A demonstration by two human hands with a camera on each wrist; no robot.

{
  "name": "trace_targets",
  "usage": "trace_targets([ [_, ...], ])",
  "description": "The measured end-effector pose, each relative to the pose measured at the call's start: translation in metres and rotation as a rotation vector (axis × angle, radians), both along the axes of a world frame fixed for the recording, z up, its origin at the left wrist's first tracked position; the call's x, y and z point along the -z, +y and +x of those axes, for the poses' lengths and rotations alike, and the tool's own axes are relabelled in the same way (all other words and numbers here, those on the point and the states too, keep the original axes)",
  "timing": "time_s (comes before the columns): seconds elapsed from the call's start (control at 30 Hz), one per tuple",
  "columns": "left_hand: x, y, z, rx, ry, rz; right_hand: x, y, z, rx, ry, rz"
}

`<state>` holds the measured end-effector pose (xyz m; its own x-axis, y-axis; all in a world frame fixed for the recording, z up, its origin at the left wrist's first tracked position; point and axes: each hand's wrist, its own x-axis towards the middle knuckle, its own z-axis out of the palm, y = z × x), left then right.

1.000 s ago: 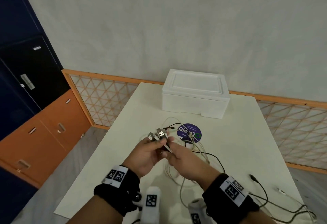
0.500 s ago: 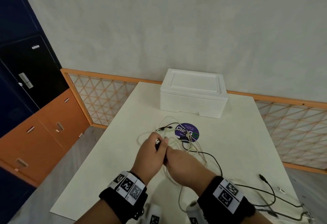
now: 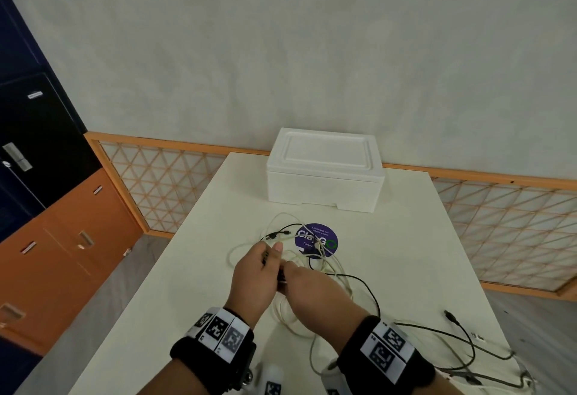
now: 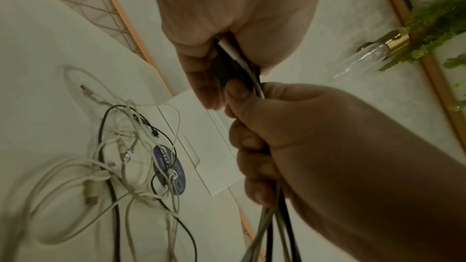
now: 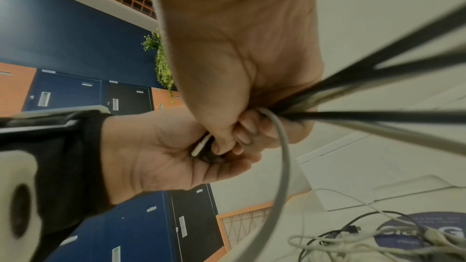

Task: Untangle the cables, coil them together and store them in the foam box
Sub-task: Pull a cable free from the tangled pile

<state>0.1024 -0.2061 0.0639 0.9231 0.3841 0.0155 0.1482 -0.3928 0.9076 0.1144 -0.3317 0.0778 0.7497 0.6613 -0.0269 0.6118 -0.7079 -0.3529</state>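
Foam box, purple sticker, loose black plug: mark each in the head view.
foam box (image 3: 324,152), head view, middle of its closed lid.
purple sticker (image 3: 324,235), head view, bare upper right part.
loose black plug (image 3: 451,316), head view, connector body at the cable's end.

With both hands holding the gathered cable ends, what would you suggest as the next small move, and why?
Probably keep the left hand gripping the plug ends and slide the right hand back along the cables to draw them straight. The rest still lies looped and crossed on the table over the purple sticker, and the foam box has its lid on, so storing seems premature.
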Motion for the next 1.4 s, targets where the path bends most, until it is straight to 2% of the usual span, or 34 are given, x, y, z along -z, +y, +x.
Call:
trace_targets([
  [0.07, -0.004, 0.001, 0.003, 0.003, 0.017, -0.197, -0.002, 0.000, -0.001, 0.012, 0.028, 0.023],
  [0.2, -0.015, 0.022, 0.008, 0.038, 0.249, -0.916, -0.003, -0.001, 0.002, 0.017, 0.088, -0.005],
  [0.27, -0.017, 0.029, 0.007, 0.097, 0.339, -1.064, -0.001, 0.000, 0.003, -0.013, 0.059, -0.050],
  [0.43, -0.010, 0.017, 0.005, 0.123, 0.352, -0.821, 0.004, 0.006, 0.003, -0.059, 0.010, -0.133],
  [0.57, -0.004, 0.012, 0.005, 0.033, 0.335, -0.634, 0.002, 0.011, 0.003, -0.040, 0.026, -0.153],
  [0.63, 0.002, 0.012, 0.007, -0.012, 0.277, -0.457, 0.001, 0.011, 0.004, -0.018, 0.048, -0.164],
  [0.7, 0.006, 0.015, 0.006, 0.010, 0.182, -0.210, 0.000, 0.011, 0.004, 0.017, 0.059, -0.163],
  [0.77, 0.007, 0.015, 0.002, 0.050, 0.124, -0.053, 0.001, 0.012, 0.003, 0.053, 0.046, -0.171],
  [0.87, 0.009, 0.008, -0.002, 0.082, 0.107, -0.069, 0.002, 0.014, 0.002, 0.082, 0.053, -0.150],
  [1.03, 0.013, 0.011, 0.005, 0.036, 0.028, 0.054, 0.003, 0.018, 0.001, 0.050, 0.064, -0.059],
  [1.17, 0.010, 0.019, 0.011, 0.069, 0.002, 0.197, 0.005, 0.012, 0.002, 0.101, 0.366, 0.196],
  [1.27, 0.011, 0.032, 0.016, 0.082, 0.026, 0.317, 0.003, -0.001, 0.004, 0.198, 0.699, 0.314],
  [1.3, 0.013, 0.035, 0.018, 0.090, 0.041, 0.344, 0.001, -0.003, 0.003, 0.200, 0.709, 0.279],
  [1.4, 0.017, 0.032, 0.019, 0.089, 0.092, 0.340, -0.005, 0.002, 0.000, 0.096, 0.431, 0.069],
])
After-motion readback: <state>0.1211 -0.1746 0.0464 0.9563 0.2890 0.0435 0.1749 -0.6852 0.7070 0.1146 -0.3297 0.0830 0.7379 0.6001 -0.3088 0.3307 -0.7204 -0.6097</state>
